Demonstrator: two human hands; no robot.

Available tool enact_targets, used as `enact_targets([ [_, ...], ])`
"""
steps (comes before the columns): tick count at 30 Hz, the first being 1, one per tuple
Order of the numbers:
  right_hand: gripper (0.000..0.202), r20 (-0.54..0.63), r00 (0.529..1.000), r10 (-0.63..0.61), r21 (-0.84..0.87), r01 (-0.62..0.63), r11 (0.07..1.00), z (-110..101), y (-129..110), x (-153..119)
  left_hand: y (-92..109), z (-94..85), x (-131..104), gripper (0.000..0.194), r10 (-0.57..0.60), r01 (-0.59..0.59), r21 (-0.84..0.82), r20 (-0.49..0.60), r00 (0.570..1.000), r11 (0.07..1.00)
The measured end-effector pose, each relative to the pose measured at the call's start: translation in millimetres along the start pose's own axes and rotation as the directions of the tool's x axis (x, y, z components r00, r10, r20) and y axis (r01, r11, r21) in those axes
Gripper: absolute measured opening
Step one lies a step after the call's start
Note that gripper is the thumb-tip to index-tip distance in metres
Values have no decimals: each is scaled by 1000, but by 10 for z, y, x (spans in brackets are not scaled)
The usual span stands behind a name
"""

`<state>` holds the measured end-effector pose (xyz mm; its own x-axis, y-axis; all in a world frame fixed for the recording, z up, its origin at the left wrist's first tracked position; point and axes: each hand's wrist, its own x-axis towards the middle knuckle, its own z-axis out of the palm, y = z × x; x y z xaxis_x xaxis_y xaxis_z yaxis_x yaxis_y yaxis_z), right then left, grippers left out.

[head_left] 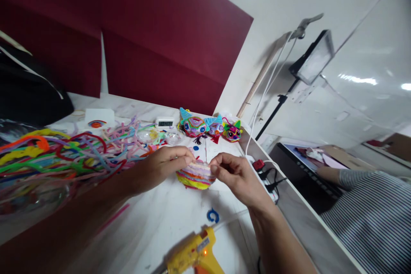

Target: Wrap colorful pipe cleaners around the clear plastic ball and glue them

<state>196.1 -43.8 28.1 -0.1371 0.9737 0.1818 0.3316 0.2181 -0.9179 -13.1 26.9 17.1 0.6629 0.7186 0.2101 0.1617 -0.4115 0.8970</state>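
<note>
A bowl-shaped piece (196, 176) wrapped in yellow, red, blue and lilac fuzzy strips sits at the middle of the white table. My left hand (167, 165) pinches its upper left rim between thumb and fingers. At the upper right rim, my right hand (233, 174) has thumb and forefinger closed on the edge, near a pale strip. Below lies a small blue coil (212, 215). A yellow glue gun (192, 252) with a lit orange light rests at the near edge.
Many coloured pipe cleaners (80, 150) cover the left side. Decorated animal heads (194, 126) stand at the back beside a small digital clock (165, 123). A power strip (271, 190) with plugs lies right. A person in a striped top (369, 218) is beyond the table.
</note>
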Motion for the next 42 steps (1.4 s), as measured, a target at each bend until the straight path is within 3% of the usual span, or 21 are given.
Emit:
enact_targets([
  [5, 29, 9, 1000, 15, 47, -15, 999, -1, 2, 1, -20, 17, -1, 27, 21, -22, -61, -16, 1000, 998],
  [11, 26, -32, 999, -12, -32, 10, 999, 22, -56, -27, -12, 34, -5, 27, 23, -24, -80, -18, 1000, 996],
  [16, 18, -61, 998, -16, -103, 9, 995, 76, -60, -42, 97, 131, -42, 30, 90, -82, 85, -102, 991, 993],
  [21, 12, -73, 995, -68, -219, 50, 974, 141, -23, -56, 160, 267, -60, 16, 171, -111, 335, -158, 972, 936],
  [29, 9, -97, 984, -146, -321, 108, 941, 225, 0, -92, 107, 306, -42, 14, 163, -99, 300, -195, 967, 949],
  [42, 21, -44, 996, -77, -76, 74, 994, 138, -1, -59, 15, 271, -12, 17, 102, -63, 194, -197, 975, 979],
])
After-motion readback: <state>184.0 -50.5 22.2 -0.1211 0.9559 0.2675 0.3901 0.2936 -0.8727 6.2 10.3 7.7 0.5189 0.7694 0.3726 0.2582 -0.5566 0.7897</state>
